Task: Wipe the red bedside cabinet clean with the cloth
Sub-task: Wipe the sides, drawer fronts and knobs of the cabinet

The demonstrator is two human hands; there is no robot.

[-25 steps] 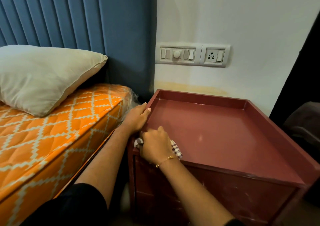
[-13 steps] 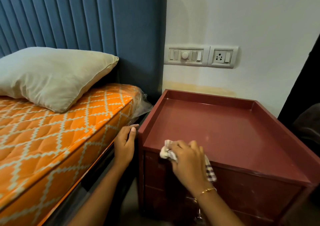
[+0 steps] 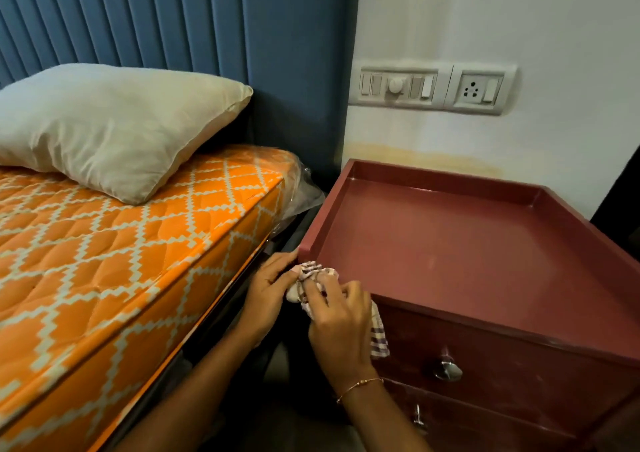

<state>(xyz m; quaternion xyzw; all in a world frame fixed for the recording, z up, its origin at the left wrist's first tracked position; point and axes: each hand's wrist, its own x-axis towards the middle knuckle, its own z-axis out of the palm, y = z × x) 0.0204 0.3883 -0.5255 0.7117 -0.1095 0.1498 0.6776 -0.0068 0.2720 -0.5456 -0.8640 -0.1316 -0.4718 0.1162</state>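
Observation:
The red bedside cabinet (image 3: 460, 243) has a tray-like top with raised edges and drawers with metal knobs (image 3: 447, 370) on its front. A checked white-and-purple cloth (image 3: 313, 273) is bunched at the cabinet's front left corner. My right hand (image 3: 341, 327) grips the cloth against the front of the cabinet, a strip hanging below my palm. My left hand (image 3: 270, 289) is at the same corner, fingers touching the cloth and the cabinet's left edge. Whether it grips the cloth is unclear.
An orange patterned mattress (image 3: 121, 261) with a beige pillow (image 3: 114, 126) lies just left of the cabinet, leaving a narrow dark gap. A blue padded headboard (image 3: 207, 29) and a white wall with a switch panel (image 3: 429, 86) stand behind.
My right hand has slid the cloth left along the front edge to the corner. My left hand has come in from the cabinet's side to meet the cloth.

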